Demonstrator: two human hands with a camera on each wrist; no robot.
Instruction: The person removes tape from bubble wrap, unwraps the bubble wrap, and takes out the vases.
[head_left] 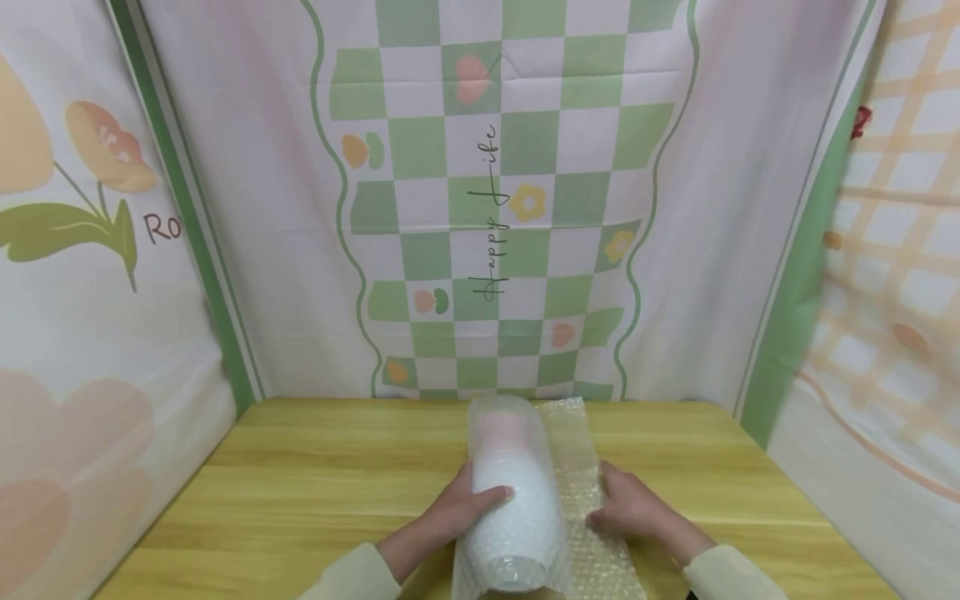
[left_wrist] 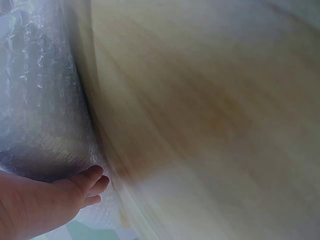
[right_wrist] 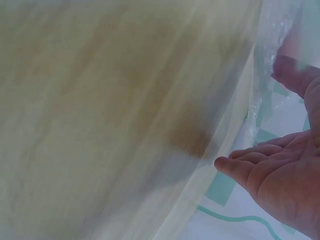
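While the left hand (head_left: 463,507) cupped the bundle (head_left: 528,525), thumb over top, the right hand (head_left: 633,507) was kinda spread at the wrap (head_left: 576,467), gripping nothing; bundle sat right between them.

Before you, the wrapped bundle (head_left: 517,508) lies lengthwise on the bench (head_left: 337,467), its near end toward you. Just to its right extends the loose bubble-wrap sheet (head_left: 573,454). Your left hand (head_left: 463,507) is at the left side of the bundle, thumb on top; your right hand (head_left: 633,507) is at the right edge of the sheet. Behind the bench hangs the back curtain (head_left: 487,208), between the left curtain (head_left: 75,325) and the right curtain (head_left: 870,350).
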